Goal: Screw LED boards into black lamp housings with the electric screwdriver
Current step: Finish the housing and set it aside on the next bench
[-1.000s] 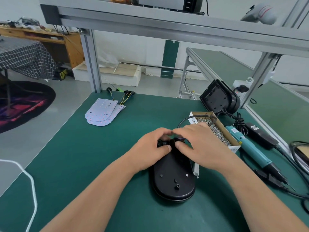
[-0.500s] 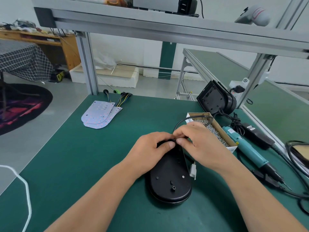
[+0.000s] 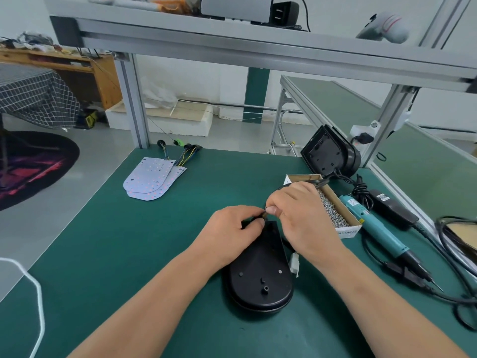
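A black lamp housing point(image 3: 259, 275) lies back side up on the green table point(image 3: 129, 254), in front of me. My left hand point(image 3: 232, 233) grips its far end with curled fingers. My right hand point(image 3: 296, 215) pinches a small black cable piece just above that end. A black cable loops from there toward the screw box, and a white connector point(image 3: 294, 264) hangs beside the housing. The teal electric screwdriver point(image 3: 374, 228) lies untouched at the right. Stacked LED boards point(image 3: 152, 180) with coloured wires sit at the far left.
A cardboard box of screws point(image 3: 333, 208) stands just right of my right hand. Another black housing point(image 3: 327, 153) leans on the frame post at the back right, next to a black power adapter point(image 3: 392, 208) and coiled cables. An aluminium shelf frame crosses overhead.
My right hand has lifted slightly and drawn the cable piece up from the housing's far end. The left hand stays on the housing. The view moved a little closer.
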### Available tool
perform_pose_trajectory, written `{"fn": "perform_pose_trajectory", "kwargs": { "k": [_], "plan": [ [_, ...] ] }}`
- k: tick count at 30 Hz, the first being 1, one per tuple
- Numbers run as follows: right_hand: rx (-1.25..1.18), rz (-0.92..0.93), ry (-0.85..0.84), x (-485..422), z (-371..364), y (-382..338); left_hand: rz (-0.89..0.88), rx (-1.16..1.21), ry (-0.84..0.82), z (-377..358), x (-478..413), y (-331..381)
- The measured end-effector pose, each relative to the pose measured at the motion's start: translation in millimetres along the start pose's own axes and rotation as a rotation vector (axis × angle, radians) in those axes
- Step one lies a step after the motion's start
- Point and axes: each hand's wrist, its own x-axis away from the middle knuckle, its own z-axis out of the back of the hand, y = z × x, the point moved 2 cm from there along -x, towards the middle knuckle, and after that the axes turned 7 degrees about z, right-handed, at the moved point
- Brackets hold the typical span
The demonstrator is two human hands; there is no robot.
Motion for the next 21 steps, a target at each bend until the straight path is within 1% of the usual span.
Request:
{"fn": "perform_pose_trajectory", "kwargs": {
  "k": [8, 11, 14, 16, 18, 21],
  "plan": [
    [-0.019, -0.017, 0.037, 0.8, -1.2, 4.2, -0.019, -0.027, -0.049, 1.1, -0.1, -0.4],
    [-0.061, -0.039, 0.007, -0.2, 0.1, 3.8, -0.062, -0.037, -0.069, 2.9, -1.6, -0.7],
    [-0.117, -0.075, -0.057, 0.9, 1.6, 8.3, -0.095, -0.009, -0.085, 5.5, 1.3, -2.8],
    [-0.145, -0.067, -0.103, 5.8, 3.3, 12.0, -0.019, -0.036, -0.108, 8.4, 3.8, -7.7],
    [-0.151, -0.051, -0.144, 11.6, 5.9, 15.3, 0.066, -0.161, -0.123, 10.8, 3.4, -11.8],
    [-0.084, 0.035, -0.178, 11.0, 8.7, 10.7, 0.129, -0.35, -0.086, 14.7, 3.4, -11.4]
  ]
}}
